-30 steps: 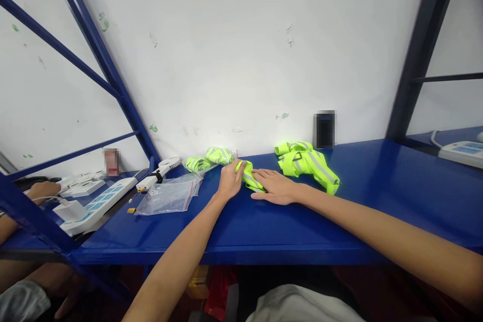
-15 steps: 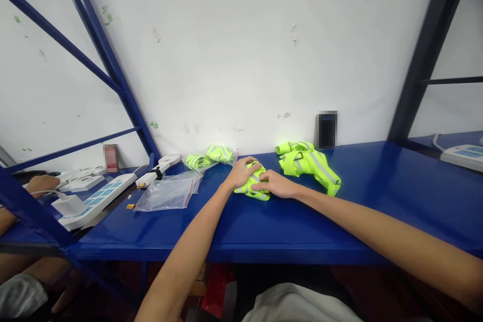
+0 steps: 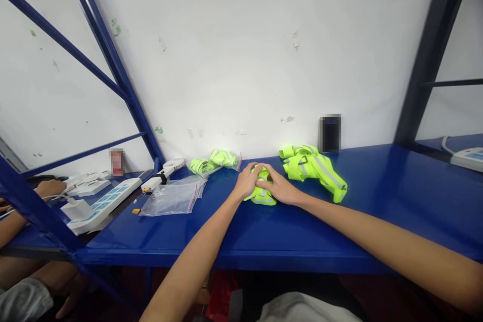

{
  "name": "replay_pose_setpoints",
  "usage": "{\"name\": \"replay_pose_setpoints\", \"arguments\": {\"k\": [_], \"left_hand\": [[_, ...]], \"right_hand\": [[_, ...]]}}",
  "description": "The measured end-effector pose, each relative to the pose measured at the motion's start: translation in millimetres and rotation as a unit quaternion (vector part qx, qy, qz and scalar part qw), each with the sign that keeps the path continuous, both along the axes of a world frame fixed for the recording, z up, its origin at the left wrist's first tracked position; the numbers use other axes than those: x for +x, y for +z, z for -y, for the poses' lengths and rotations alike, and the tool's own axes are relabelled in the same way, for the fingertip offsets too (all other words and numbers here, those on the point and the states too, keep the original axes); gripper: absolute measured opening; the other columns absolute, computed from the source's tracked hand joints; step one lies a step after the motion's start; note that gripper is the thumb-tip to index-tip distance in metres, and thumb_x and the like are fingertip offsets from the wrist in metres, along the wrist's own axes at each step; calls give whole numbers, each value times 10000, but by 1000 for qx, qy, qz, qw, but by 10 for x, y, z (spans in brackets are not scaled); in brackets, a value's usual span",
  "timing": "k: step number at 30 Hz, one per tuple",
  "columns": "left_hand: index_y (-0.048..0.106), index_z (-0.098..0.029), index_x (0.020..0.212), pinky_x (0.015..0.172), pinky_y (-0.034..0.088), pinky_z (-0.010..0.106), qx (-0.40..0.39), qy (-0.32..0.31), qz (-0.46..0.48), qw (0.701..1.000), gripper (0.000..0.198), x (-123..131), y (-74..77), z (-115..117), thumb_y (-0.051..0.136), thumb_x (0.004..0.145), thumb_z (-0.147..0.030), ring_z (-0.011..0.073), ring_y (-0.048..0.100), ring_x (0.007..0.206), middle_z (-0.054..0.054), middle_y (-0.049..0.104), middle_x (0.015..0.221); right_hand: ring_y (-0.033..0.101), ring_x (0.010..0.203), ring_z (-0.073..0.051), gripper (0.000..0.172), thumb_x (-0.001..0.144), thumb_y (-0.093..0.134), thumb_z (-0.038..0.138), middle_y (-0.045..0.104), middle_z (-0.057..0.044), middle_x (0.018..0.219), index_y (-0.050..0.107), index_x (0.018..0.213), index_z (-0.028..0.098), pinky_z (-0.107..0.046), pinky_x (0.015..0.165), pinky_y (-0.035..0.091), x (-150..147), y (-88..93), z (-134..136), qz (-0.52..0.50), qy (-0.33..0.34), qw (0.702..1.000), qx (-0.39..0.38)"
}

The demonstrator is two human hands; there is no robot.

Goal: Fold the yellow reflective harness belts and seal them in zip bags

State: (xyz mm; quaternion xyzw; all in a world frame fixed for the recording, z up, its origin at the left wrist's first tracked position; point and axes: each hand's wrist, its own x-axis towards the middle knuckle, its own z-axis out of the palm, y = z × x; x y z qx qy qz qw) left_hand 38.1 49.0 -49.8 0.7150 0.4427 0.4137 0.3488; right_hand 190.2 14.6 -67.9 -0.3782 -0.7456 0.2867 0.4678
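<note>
A folded neon-yellow reflective vest [image 3: 262, 197] with silver-grey stripes lies on the blue table [image 3: 302, 234], in front of me. My left hand [image 3: 247, 181] grips its left side, and my right hand [image 3: 281, 186] presses on it from the right. The fingertips of both hands nearly meet over its top and hide part of it. Farther right lies loose neon-yellow reflective material [image 3: 317, 166] with grey stripes, spread toward the right. Behind my left hand, neon bundles [image 3: 222, 157] lie by the wall, at least one in a clear bag.
Clear zip bags [image 3: 171, 198] lie to the left, beside a white handheld fan [image 3: 173, 165] and a small yellow piece [image 3: 136, 211]. A dark phone-like object [image 3: 330, 133] leans on the wall. Past the blue frame post sit a power strip [image 3: 109, 201] and another person's hand [image 3: 51, 188].
My hands have closed in over the folded vest, the right one moving up to meet the left. The view has shifted slightly, so everything sits a bit lower and to the right.
</note>
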Motion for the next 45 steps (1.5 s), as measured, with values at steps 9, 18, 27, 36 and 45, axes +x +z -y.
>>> {"name": "replay_pose_setpoints", "arguments": {"k": [9, 18, 27, 36, 45], "left_hand": [[535, -259, 1090, 959, 366, 389, 84, 199, 48, 975, 363, 142, -34, 334, 312, 938, -501, 252, 561, 1030, 60, 630, 1013], [515, -171, 1262, 1038, 337, 394, 105, 131, -161, 973, 454, 138, -88, 417, 358, 922, -428, 274, 491, 1224, 138, 568, 1283], [539, -153, 1154, 845, 446, 388, 151, 100, -351, 919, 497, 121, -26, 472, 310, 921, -527, 311, 616, 996, 156, 661, 1023], [510, -166, 1127, 805, 441, 370, 182, 68, -349, 917, 498, 77, -70, 482, 438, 855, -577, 294, 589, 967, 130, 637, 1021], [371, -153, 1354, 939, 388, 443, 293, 144, -275, 904, 669, 121, -106, 457, 583, 792, -449, 303, 489, 1111, 133, 564, 1172]], "right_hand": [[417, 603, -136, 281, 897, 390, 324, 432, 42, 613, 389, 642, 204, -274, 599, 304, 19, -7, -106, 78, -31, 996, 40], [376, 569, -119, 168, 735, 458, 305, 427, 40, 591, 435, 607, 198, -252, 543, 296, 3, 25, -175, -73, -35, 988, -128], [484, 624, -147, 163, 605, 468, 190, 586, -8, 671, 609, 686, 179, -255, 577, 366, 44, 58, -232, -75, -15, 985, -154], [466, 644, -150, 176, 744, 435, 349, 503, 13, 662, 477, 651, 206, -266, 624, 389, 10, -10, -240, -138, 3, 977, -164], [511, 661, -148, 392, 733, 652, 524, 540, 59, 721, 525, 994, 260, -268, 630, 413, -29, 114, -51, -153, -17, 976, -151]]}}
